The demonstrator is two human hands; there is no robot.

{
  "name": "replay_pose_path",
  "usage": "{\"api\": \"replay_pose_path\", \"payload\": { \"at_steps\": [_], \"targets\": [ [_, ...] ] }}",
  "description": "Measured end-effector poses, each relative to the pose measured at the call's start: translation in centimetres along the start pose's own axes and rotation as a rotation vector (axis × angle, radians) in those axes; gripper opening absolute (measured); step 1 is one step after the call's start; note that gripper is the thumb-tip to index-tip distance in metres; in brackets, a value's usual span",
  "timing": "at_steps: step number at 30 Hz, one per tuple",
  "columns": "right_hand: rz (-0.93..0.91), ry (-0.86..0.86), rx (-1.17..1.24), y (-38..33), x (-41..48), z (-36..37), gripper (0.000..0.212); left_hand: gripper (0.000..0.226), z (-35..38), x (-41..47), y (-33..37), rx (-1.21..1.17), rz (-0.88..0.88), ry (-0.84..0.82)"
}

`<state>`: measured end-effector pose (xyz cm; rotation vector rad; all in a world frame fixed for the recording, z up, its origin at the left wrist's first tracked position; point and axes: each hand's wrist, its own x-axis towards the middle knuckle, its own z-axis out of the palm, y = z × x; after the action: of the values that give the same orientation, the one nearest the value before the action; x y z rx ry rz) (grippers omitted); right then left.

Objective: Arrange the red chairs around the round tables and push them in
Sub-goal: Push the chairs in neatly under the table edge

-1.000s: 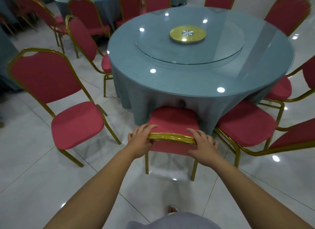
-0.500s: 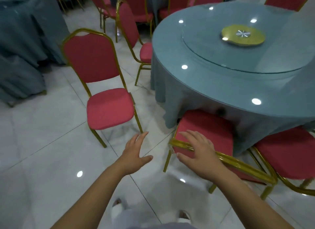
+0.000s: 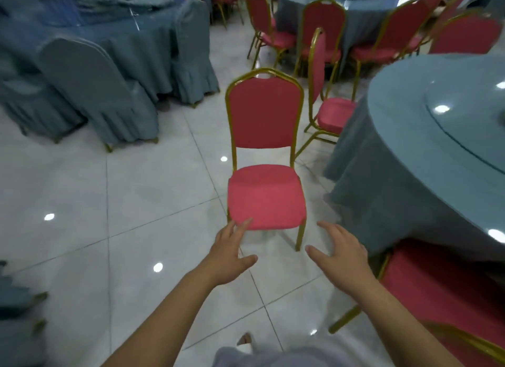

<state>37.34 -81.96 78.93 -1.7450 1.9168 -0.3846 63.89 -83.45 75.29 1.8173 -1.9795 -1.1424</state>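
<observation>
Reaching forward with the left hand (image 3: 232,257), fingers straight and spread, tips level with the front edge of the free red chair (image 3: 266,197); cannot tell whether touching the seat. Reaching too with the right hand (image 3: 338,254), likewise spread and holding nothing, just beside the chair's front right leg.

Half a second ago had the right hand resting on the gold back rail of the pushed-in chair (image 3: 437,290). Now off it, with that chair gone to the lower right corner of the frame, tucked against the cloth of the round worktop (image 3: 410,175). Had the left hand open in the air, well short of anything. Now closer in, down by the seat.

Earlier saw the free red chair left of centre and turned at an angle. Now sees it dead centre, upright on the tiled floor (image 3: 123,189), seat toward the camera, standing apart from the worktop at the right.

Beyond, right of upper centre: another red chair (image 3: 330,112), side-on, just beside the cloth. Upper left: grey-blue covered chairs (image 3: 103,93). Along the top right: more red chairs around a second worktop (image 3: 363,19).
</observation>
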Motion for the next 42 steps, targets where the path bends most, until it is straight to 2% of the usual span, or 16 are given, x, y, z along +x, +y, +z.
{"api": "replay_pose_path", "payload": {
  "at_steps": [4, 10, 17, 22, 26, 30, 38, 42],
  "targets": [
    [-0.031, -0.046, -0.005, -5.0, 4.0, 2.9, 0.065, 0.086, -6.0, 2.0, -4.0, 0.074, -0.05, 0.046],
    [0.04, -0.101, -0.023, -9.5, 12.6, 5.4, 0.068, 0.085, -13.0, 7.7, -8.3, 0.124, -0.061, 0.067],
    [0.099, -0.092, 0.088, -15.8, 28.2, 9.8, 0.072, 0.082, -22.5, 19.3, -12.3, 0.19, -0.087, 0.057],
    [0.092, -0.083, 0.21, -21.3, 39.0, 10.5, 0.074, 0.081, -30.0, 26.3, -14.3, 0.182, -0.117, 0.051],
    [0.061, -0.069, 0.212, -24.8, 46.7, 9.7, 0.073, 0.08, -33.9, 31.9, -16.0, 0.17, -0.117, 0.062],
    [0.053, -0.002, 0.261, -26.8, 52.7, 8.3, 0.077, 0.08, -36.2, 38.2, -16.9, 0.169, -0.075, 0.002],
    [0.282, 0.189, 0.449, -27.7, 63.8, 7.9, 0.097, 0.08, -42.4, 55.4, -15.8, 0.257, 0.111, -0.149],
    [0.438, 0.294, 0.496, -29.2, 68.7, 8.3, 0.099, 0.079, -45.6, 65.6, -14.4, 0.308, 0.265, -0.238]
  ]
}}
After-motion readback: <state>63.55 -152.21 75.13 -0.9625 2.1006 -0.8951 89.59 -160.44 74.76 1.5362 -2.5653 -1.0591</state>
